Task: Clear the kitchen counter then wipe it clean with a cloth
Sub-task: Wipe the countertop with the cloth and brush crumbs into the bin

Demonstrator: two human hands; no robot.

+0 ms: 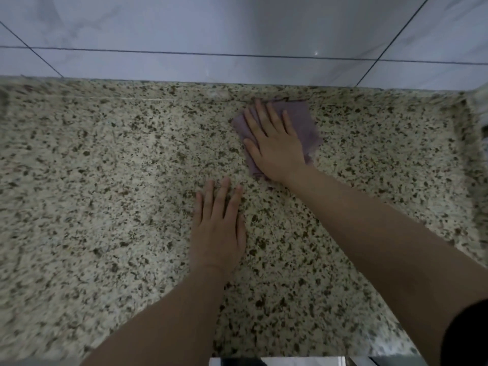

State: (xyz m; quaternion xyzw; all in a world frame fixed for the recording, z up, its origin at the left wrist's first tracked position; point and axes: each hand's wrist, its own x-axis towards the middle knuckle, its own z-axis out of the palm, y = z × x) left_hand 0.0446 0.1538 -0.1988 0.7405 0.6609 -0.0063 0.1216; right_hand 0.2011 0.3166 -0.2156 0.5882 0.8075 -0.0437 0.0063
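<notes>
Toward the far right of the counter (105,180), the right hand (274,143) presses flat, fingers straight, on the purple cloth (303,120). Nearer, the left hand (217,228) rests flat, holding nothing. Uneven pressure could bunch the cloth, leaving patches unwiped.

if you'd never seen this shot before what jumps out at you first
The purple cloth stands out most, lying on the speckled granite counter near the tiled wall, with the right hand pressed flat on top of it. Nearer the camera, the left hand rests flat on the bare stone, fingers straight and holding nothing.
</notes>
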